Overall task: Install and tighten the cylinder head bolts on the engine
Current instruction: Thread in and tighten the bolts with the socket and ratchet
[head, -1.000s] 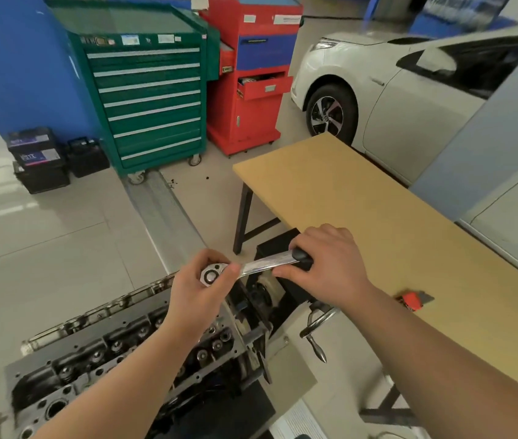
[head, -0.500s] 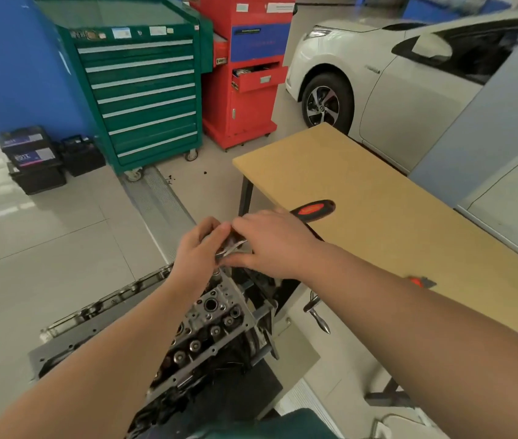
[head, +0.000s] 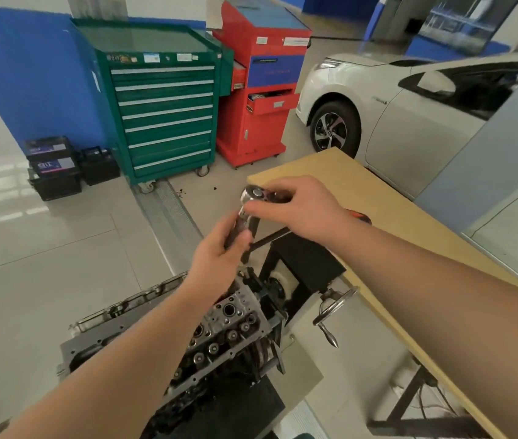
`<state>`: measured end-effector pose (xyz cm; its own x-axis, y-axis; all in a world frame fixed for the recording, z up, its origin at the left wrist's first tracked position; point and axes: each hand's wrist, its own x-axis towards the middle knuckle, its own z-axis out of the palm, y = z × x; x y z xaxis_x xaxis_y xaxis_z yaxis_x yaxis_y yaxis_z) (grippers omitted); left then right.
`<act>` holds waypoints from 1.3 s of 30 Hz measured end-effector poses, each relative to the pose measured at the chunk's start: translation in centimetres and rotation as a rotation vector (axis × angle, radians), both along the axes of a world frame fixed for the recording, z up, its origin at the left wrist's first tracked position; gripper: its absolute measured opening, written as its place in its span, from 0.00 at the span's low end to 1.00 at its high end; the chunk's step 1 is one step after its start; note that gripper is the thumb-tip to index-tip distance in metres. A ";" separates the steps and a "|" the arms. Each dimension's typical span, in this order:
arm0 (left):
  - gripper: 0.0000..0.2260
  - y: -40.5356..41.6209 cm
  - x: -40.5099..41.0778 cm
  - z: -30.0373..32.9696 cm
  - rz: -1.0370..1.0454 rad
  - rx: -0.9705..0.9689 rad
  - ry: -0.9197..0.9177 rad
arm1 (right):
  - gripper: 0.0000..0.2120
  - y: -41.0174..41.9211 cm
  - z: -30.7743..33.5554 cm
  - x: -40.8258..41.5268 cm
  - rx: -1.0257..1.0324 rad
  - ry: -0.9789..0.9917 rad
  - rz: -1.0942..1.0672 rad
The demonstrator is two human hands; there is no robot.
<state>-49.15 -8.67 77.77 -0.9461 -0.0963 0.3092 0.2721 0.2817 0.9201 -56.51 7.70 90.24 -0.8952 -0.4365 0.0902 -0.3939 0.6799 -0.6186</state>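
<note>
- Cylinder head, the grey cast-metal one with its rows of bolt holes (head: 232, 324), sat on the engine stand below my forearms, near the tan wooden workbench (head: 387, 210).
- A second earlier my chrome ratchet wrench (head: 253, 194) had lain flat over the head; now I had lifted it clear, well above the casting.
- My right hand (head: 302, 207) pinched the ratchet's round head, its orange-and-black handle (head: 359, 217) poking out behind my wrist.
- My left hand (head: 219, 251) gripped the dark socket extension (head: 235, 232) hanging beneath it.
- I judged I was resetting the tool, so no bolt was being tightened then.
</note>
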 end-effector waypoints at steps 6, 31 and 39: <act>0.10 0.0 0.1 2.6 -0.252 -0.335 0.066 | 0.19 6.0 1.9 4.4 -0.369 -0.721 0.112; 0.08 24.5 1.8 -5.6 -0.038 0.709 -0.979 | 0.25 45.0 -22.8 10.5 -0.173 -0.762 -0.644; 0.04 34.8 -1.0 -6.4 0.078 0.681 -0.993 | 0.34 55.7 -31.3 2.7 0.543 -0.338 -0.382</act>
